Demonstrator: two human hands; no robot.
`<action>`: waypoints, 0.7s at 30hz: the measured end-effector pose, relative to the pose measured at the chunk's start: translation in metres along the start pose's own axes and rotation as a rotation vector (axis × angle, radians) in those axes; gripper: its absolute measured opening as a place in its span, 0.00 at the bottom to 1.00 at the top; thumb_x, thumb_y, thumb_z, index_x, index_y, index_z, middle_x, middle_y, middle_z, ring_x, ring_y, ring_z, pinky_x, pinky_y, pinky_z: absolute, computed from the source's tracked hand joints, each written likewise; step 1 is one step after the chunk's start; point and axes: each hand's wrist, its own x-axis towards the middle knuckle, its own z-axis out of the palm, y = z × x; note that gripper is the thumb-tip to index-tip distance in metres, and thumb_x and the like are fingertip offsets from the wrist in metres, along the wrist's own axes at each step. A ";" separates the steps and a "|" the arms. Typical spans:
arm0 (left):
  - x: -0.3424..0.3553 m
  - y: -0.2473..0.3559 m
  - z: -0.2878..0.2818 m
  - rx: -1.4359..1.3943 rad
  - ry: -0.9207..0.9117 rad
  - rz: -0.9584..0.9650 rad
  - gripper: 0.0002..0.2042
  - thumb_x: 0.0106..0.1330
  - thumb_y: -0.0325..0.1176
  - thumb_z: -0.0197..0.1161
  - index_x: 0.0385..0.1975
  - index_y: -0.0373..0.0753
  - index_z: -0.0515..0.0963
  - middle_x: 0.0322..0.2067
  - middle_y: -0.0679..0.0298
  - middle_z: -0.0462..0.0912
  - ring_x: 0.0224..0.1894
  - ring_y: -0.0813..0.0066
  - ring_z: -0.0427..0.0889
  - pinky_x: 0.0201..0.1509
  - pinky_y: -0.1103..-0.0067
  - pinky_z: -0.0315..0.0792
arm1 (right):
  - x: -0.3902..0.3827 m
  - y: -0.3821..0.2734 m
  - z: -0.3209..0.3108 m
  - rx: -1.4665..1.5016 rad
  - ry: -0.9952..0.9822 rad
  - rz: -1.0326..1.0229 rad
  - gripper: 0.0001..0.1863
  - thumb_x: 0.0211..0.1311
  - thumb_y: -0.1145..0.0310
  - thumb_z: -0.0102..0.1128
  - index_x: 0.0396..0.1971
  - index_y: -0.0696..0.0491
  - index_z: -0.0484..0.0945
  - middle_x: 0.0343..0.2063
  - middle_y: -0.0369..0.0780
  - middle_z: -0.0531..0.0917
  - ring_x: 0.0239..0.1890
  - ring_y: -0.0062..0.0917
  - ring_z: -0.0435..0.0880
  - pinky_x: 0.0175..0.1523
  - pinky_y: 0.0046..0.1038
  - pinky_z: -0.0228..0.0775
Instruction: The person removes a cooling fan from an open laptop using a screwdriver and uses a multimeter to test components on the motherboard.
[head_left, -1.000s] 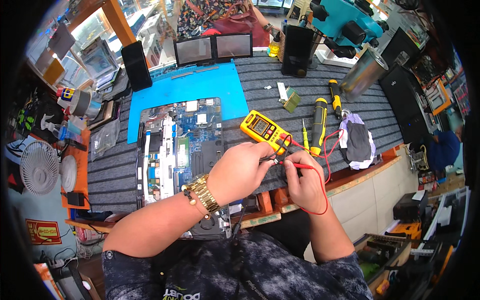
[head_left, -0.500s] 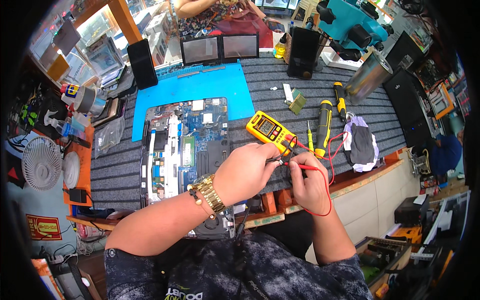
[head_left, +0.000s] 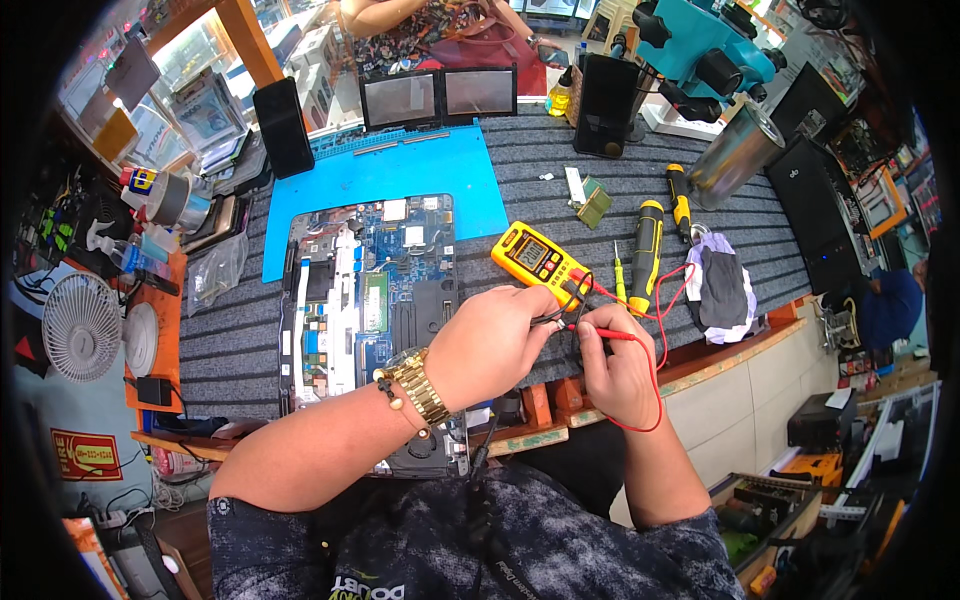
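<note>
My left hand [head_left: 500,338], with a gold watch [head_left: 424,390] at its wrist, has its fingertips closed on a thin black lead [head_left: 546,318]; a small plug-like tip there is partly hidden by the fingers. My right hand [head_left: 622,372] pinches a red test probe [head_left: 613,334], its point close against my left fingertips. Both leads run to a yellow multimeter [head_left: 527,257] with a lit display, lying just beyond my hands. Under and past my left forearm is an opened laptop base [head_left: 428,300], its blue circuit board and white strip bared.
A blue mat [head_left: 400,180] lies beyond the laptop. Right of the multimeter are yellow-black screwdrivers [head_left: 648,255], a crumpled cloth [head_left: 724,285] and a metal can [head_left: 738,155]. A teal microscope [head_left: 700,50] stands far right; a small fan [head_left: 83,327] stands left. Another person's arm [head_left: 385,15] shows across the bench.
My hands and the probe keep almost the same place. The multimeter's displayed reading has changed. The person across the bench has shifted slightly.
</note>
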 end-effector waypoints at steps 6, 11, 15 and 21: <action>0.000 -0.001 0.000 0.002 -0.005 -0.008 0.08 0.73 0.30 0.72 0.46 0.35 0.85 0.40 0.51 0.93 0.44 0.45 0.91 0.49 0.57 0.85 | 0.000 0.000 0.000 0.000 0.000 0.001 0.03 0.73 0.82 0.67 0.39 0.60 0.81 0.35 0.48 0.87 0.37 0.46 0.89 0.44 0.40 0.80; 0.000 -0.001 0.001 -0.012 -0.006 -0.021 0.09 0.73 0.30 0.72 0.48 0.35 0.85 0.41 0.51 0.94 0.45 0.45 0.92 0.50 0.57 0.86 | 0.000 0.000 -0.001 -0.002 -0.002 0.005 0.03 0.73 0.82 0.68 0.40 0.60 0.81 0.35 0.47 0.87 0.37 0.45 0.89 0.44 0.39 0.80; 0.000 0.000 -0.001 -0.059 0.018 -0.020 0.10 0.73 0.30 0.72 0.48 0.34 0.85 0.41 0.50 0.94 0.45 0.44 0.92 0.50 0.57 0.86 | -0.001 0.000 0.000 0.009 0.008 0.008 0.02 0.77 0.79 0.65 0.40 0.61 0.82 0.35 0.47 0.87 0.36 0.41 0.88 0.44 0.37 0.79; 0.002 0.002 -0.006 -0.102 -0.003 -0.069 0.11 0.74 0.30 0.71 0.51 0.31 0.85 0.42 0.50 0.95 0.46 0.46 0.94 0.51 0.61 0.87 | 0.000 0.001 0.000 0.005 0.017 0.003 0.03 0.73 0.81 0.69 0.39 0.60 0.82 0.35 0.47 0.87 0.36 0.44 0.89 0.43 0.38 0.80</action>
